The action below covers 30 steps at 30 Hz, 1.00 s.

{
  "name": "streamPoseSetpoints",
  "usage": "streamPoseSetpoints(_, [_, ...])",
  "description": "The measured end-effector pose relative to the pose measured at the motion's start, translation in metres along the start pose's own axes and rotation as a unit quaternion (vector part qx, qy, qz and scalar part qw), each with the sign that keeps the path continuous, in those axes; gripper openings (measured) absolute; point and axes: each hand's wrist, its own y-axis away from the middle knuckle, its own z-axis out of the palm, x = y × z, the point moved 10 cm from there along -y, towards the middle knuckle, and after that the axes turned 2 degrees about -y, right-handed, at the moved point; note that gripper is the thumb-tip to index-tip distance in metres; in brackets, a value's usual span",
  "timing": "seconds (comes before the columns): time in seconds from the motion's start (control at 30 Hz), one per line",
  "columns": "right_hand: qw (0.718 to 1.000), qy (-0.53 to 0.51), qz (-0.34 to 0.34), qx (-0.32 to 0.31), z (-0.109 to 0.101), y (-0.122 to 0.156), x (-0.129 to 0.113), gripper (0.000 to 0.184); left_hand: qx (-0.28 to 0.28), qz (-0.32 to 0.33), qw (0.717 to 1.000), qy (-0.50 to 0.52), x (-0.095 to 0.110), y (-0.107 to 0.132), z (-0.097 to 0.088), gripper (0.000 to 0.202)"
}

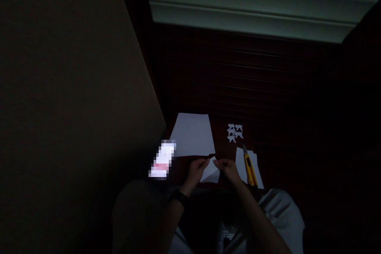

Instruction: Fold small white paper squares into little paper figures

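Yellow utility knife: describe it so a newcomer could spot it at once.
On the dark wooden table, look just right of the person's right hand, where a white paper slip lies. The utility knife rests on that slip, blade end pointing away from the person; it is the only yellow thing among white papers.

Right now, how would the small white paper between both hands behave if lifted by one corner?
The small paper is probably light and floppy: a thin piece pinched by the left hand and right hand. Its pointed, folded-looking shape may stiffen it slightly. It likely creases easily.
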Motion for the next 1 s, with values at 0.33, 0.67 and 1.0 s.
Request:
streamPoseSetpoints(0.33, [0.998, 0.055, -0.019, -0.023, 0.003, 0.000, 0.002, 0.031, -0.036, 0.016, 0.999, -0.013, 0.010, 0.002, 0.006, 0.041])
streamPoseSetpoints(0.67, [0.998, 0.042, -0.022, -0.035, 0.005, 0.002, 0.000, 0.032, -0.024, -0.024, 0.996, 0.085, 0.001, 0.005, 0.004, 0.037])
streamPoseSetpoints(1.0, [0.997, 0.014, -0.017, -0.080, 0.013, 0.005, -0.009, 0.036, 0.039, 0.009, 0.992, 0.121, 0.010, 0.001, -0.012, 0.035])
